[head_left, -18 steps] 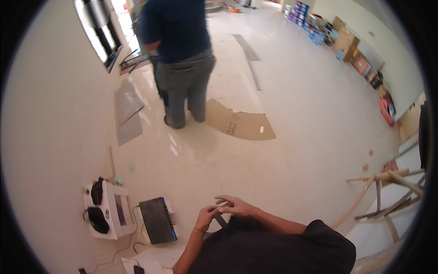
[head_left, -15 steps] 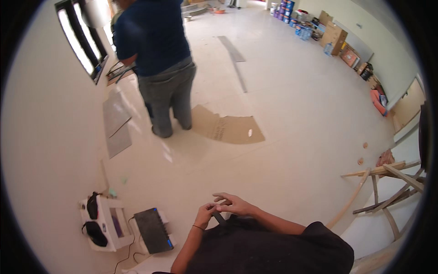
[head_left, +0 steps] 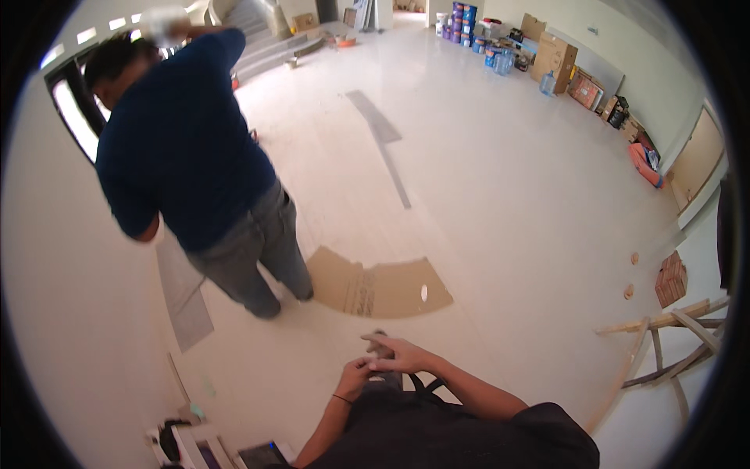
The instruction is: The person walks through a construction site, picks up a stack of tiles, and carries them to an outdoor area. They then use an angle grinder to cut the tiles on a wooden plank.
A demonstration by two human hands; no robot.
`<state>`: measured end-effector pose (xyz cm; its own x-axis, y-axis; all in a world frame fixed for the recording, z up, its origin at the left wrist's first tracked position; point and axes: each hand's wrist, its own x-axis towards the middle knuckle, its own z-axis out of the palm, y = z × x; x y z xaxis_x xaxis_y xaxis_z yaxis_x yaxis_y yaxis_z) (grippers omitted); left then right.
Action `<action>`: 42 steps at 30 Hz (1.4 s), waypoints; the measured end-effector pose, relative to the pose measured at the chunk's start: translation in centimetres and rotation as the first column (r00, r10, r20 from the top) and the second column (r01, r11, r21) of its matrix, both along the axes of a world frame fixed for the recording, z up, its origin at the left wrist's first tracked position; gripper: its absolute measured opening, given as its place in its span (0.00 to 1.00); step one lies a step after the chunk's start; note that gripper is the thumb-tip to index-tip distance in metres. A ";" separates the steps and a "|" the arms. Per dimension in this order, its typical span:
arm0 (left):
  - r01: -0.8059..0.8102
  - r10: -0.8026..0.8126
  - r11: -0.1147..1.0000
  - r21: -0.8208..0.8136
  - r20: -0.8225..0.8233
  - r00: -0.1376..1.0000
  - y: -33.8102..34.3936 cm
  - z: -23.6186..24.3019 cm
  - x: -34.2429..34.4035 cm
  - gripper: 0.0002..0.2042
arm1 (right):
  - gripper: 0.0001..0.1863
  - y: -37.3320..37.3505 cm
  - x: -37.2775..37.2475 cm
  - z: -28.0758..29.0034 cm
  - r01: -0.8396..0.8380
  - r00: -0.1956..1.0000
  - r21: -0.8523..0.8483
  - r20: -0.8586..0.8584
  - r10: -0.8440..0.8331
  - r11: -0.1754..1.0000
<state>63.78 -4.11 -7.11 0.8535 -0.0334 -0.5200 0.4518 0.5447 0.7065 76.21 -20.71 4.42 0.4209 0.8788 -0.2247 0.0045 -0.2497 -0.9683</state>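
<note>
My left hand (head_left: pixel 355 378) is in front of my body, its fingers pressed together in a pinch. Whatever is between them is too small to make out. My right hand (head_left: pixel 404 356) meets it from the other side; its thumb side is close to the left fingertips and its upper fingers stretch out, apart from the thumb. Dark straps (head_left: pixel 424 384) hang from my dark top just below the hands. A piece of brown cardboard (head_left: pixel 383 291) lies on the floor ahead.
A person (head_left: pixel 183 148) in a blue shirt stands close at front left, an arm raised. Grey sheets (head_left: pixel 183 301) lie by the left wall. A white box-shaped unit (head_left: pixel 191 445) is at lower left. Wooden trestle pieces (head_left: pixel 664 322), bricks (head_left: pixel 671 280) and cartons (head_left: pixel 553 61) line the right.
The view has moved forward and tilted up, so the cardboard appears lower and nearer. The person in blue now has an arm raised. My hands remain together, and a strip below them no longer shows.
</note>
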 end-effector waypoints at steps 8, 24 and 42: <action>0.281 -0.351 0.836 0.472 0.066 0.934 6.4 6.0 30.1 0.13 | 0.35 1.7 24.7 2.3 0.352 0.925 0.034 -0.165 -0.342 0.935; 0.506 -0.029 0.595 0.625 -0.612 0.790 30.4 -14.8 60.1 0.17 | 0.16 15.8 80.5 -8.3 0.545 0.837 -0.118 0.036 -0.545 0.830; 0.280 0.245 0.771 0.571 -0.673 0.698 56.8 -16.8 112.9 0.15 | 0.07 43.1 141.9 -26.9 0.592 0.525 -0.683 -0.075 -0.848 0.427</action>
